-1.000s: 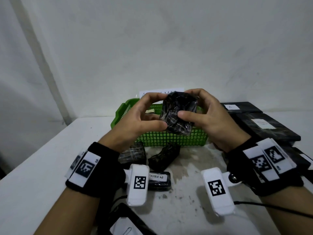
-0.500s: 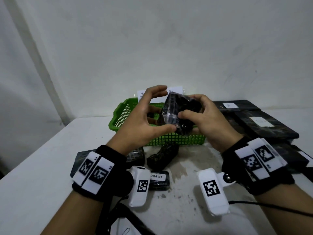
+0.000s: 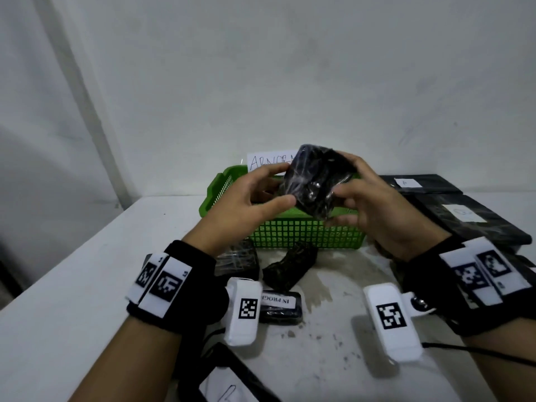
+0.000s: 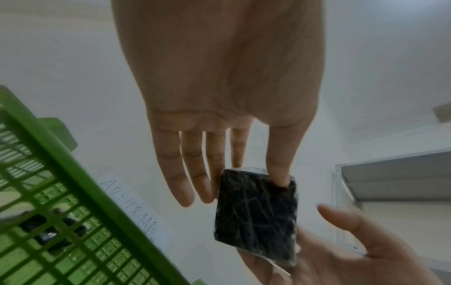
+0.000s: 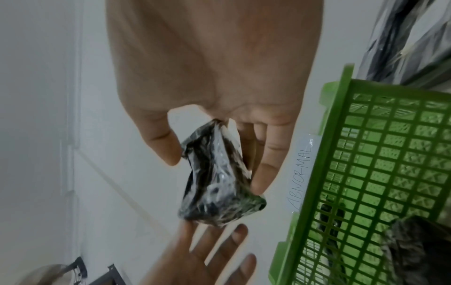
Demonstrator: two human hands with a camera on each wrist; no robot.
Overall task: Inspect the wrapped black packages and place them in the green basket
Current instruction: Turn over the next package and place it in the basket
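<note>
Held item: one black package (image 3: 316,181) in clear crinkled film, raised in the air above the near wall of the green basket (image 3: 301,233), tilted, clear of the bench.

Right hand (image 3: 374,210): thumb on the near face of the package, fingers curled round its far side; the package is pinched between them, seen edge-on in the right wrist view (image 5: 217,179).

Left hand (image 3: 246,204): fingers nearly straight and spread. Thumb tip and forefinger tip touch the left edge of the package; the other fingers stand free beside it, as the left wrist view (image 4: 256,214) shows.

Green basket: plastic lattice, at the back of the white bench (image 3: 87,285) against the wall. Dark wrapped items lie inside; their number cannot be told.

Paper label (image 3: 269,161): handwritten "ABNORMAL", on the wall behind the basket.

On the bench in front of the basket: a wrapped black package (image 3: 240,259) under the left wrist, a second wrapped black package (image 3: 290,268) lying aslant, and a black item with a white tag (image 3: 280,307) reading "IN PROG…".

Right edge of the bench: flat black wrapped packs (image 3: 470,219) with white labels, stacked.
</note>
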